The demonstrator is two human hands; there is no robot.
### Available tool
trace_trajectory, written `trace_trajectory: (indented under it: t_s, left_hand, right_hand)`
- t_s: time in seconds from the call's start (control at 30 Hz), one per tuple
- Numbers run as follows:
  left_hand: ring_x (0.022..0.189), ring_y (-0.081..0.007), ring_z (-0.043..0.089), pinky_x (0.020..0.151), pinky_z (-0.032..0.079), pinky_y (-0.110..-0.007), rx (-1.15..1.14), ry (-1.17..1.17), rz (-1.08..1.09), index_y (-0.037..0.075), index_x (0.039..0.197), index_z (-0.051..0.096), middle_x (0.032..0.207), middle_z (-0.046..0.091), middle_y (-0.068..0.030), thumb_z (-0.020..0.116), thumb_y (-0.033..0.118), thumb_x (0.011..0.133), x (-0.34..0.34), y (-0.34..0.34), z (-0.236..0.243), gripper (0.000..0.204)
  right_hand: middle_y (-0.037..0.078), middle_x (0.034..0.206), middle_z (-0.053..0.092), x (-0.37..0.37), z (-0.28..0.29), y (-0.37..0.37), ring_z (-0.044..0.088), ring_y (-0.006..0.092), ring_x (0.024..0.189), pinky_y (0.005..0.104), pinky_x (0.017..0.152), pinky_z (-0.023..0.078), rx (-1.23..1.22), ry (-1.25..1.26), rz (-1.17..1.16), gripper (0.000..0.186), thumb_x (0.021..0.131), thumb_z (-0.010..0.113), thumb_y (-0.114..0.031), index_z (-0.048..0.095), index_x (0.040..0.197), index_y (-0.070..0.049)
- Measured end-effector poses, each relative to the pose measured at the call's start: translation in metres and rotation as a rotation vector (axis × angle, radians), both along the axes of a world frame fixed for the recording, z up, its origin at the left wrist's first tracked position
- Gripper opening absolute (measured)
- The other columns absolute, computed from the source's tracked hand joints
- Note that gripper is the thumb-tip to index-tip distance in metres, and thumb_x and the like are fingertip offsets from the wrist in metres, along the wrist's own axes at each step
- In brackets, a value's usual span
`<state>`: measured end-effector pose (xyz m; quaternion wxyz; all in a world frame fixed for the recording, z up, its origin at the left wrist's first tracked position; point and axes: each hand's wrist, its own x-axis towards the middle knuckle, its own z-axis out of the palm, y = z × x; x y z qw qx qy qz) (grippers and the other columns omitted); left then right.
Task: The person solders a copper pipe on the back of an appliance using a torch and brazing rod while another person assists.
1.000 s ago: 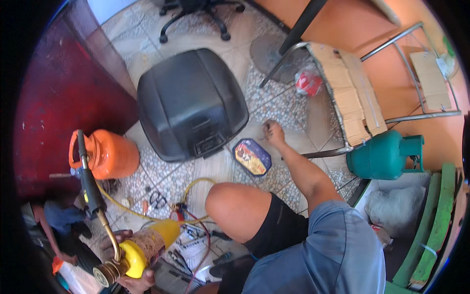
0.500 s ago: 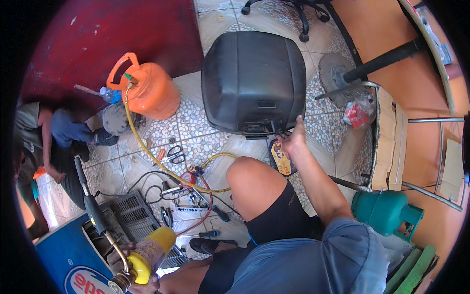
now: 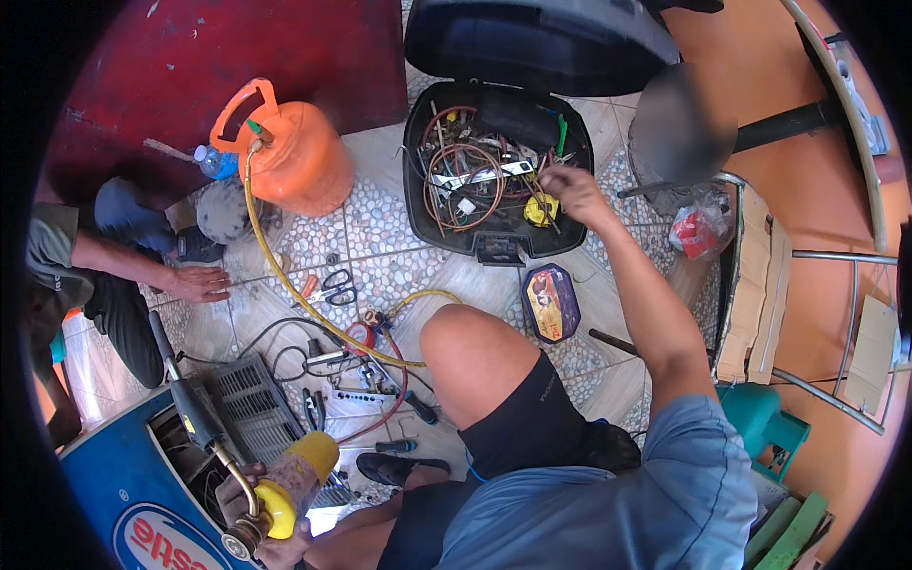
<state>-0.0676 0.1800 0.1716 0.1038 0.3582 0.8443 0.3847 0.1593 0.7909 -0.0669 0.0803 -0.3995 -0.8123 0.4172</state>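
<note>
In my left hand (image 3: 285, 549), low on the left, is a gas blowtorch (image 3: 197, 415) with a yellow-ended canister (image 3: 294, 475); the fingers wrap round it near the brass valve. My right hand (image 3: 576, 194) is over the right side of a black tool box (image 3: 418, 204), its fingers curled together among the contents. Whatever they grip, if anything, cannot be made out. The box's lid (image 3: 541, 43) is swung back. Inside lie coiled copper tubing (image 3: 465, 228), a green-handled tool (image 3: 561, 136), a yellow item (image 3: 541, 210) and jumbled metal parts.
An orange gas cylinder (image 3: 304, 161) with a yellow hose stands at left. Scissors (image 3: 334, 288), pliers (image 3: 313, 410) and a gauge (image 3: 361, 334) lie on the floor by a blue appliance (image 3: 104, 494). A co-worker's hand (image 3: 199, 283) reaches in. A dark tub (image 3: 551, 302) lies below the box.
The box's lid has gone from closed to open, tipped away from me. My right hand has moved up from its front edge to the inside. The co-worker's hand has come forward.
</note>
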Motion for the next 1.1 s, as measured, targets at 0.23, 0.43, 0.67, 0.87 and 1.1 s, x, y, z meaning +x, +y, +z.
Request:
trace_trajectory:
  t_s: [0.23, 0.43, 0.67, 0.87, 1.1]
  left_hand:
    - [0.117, -0.0303, 0.055, 0.101, 0.046, -0.047, -0.02, -0.043, 0.037, 0.001, 0.123, 0.049, 0.118, 0.053, -0.0138, 0.082, 0.049, 0.073, 0.011, 0.009, 0.01, 0.076]
    - [0.123, -0.033, 0.053, 0.1, 0.048, -0.049, -0.041, -0.102, 0.183, 0.007, 0.129, 0.045, 0.128, 0.05, -0.0137, 0.085, 0.047, 0.073, 0.031, -0.087, 0.017, 0.08]
    - [0.111, -0.0302, 0.06, 0.096, 0.049, -0.048, 0.205, -0.09, 0.268, 0.001, 0.118, 0.054, 0.116, 0.057, -0.0141, 0.092, 0.038, 0.066, 0.023, -0.127, -0.008, 0.074]
    - [0.11, -0.0301, 0.06, 0.094, 0.051, -0.045, 0.254, -0.095, 0.578, 0.003, 0.113, 0.056, 0.117, 0.059, -0.016, 0.088, 0.027, 0.071, 0.083, -0.172, -0.065, 0.058]
    - [0.102, -0.017, 0.061, 0.092, 0.049, -0.034, 0.418, -0.423, 1.001, 0.002, 0.117, 0.062, 0.107, 0.066, -0.007, 0.078, 0.028, 0.084, 0.125, -0.193, -0.145, 0.045]
  right_hand:
    - [0.019, 0.116, 0.07, -0.026, -0.11, 0.005, 0.068, 0.0382, 0.105, 0.047, 0.096, 0.053, 0.606, -0.632, 0.544, 0.027, 0.095, 0.053, -0.018, 0.067, 0.117, -0.011]
    - [0.019, 0.106, 0.07, -0.041, -0.038, -0.028, 0.068, 0.0354, 0.104, 0.0471, 0.09, 0.054, 0.639, -0.738, 0.842, 0.034, 0.085, 0.064, -0.016, 0.065, 0.118, -0.009]
    - [0.017, 0.075, 0.066, 0.021, 0.024, -0.018, 0.066, 0.0342, 0.069, 0.0422, 0.062, 0.051, -0.237, -0.845, 0.665, 0.016, 0.086, 0.065, -0.017, 0.063, 0.09, -0.001]
    - [0.018, 0.075, 0.064, -0.089, 0.184, -0.217, 0.066, 0.0332, 0.07, 0.0419, 0.066, 0.05, 0.158, -0.656, 0.69, 0.013, 0.089, 0.063, -0.01, 0.058, 0.097, 0.0]
    - [0.028, 0.088, 0.068, -0.269, 0.059, -0.4, 0.066, 0.0459, 0.086, 0.051, 0.074, 0.051, 0.202, -0.403, 1.33, 0.036, 0.094, 0.064, -0.022, 0.056, 0.121, 0.001]
